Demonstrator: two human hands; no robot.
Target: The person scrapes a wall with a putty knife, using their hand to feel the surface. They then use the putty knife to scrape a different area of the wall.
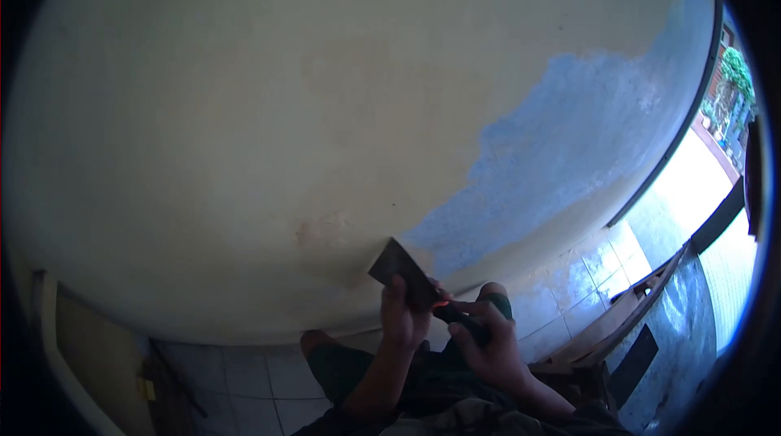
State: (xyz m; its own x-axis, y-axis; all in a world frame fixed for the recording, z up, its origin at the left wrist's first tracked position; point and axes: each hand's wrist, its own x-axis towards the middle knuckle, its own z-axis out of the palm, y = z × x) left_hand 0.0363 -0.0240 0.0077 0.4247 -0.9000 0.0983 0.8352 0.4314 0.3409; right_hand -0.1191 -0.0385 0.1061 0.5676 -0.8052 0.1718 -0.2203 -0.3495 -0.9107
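A putty knife with a wide dark blade, a dark handle and a small red-orange spot points up and to the left, close to the lower part of the wall. My right hand is closed around its handle. Lower on the blade, my left hand grips it, thumb lying across the flat face. The blade's far end overlaps the wall in this view. Most of the wall is cream, with a ragged bluish patch on the right and a small rough spot left of the blade.
My bent knees face the wall over a tiled floor. On the right, a grey board-like surface carries a dark flat rectangle. Beyond the wall's dark edge lies a bright outdoor area with plants.
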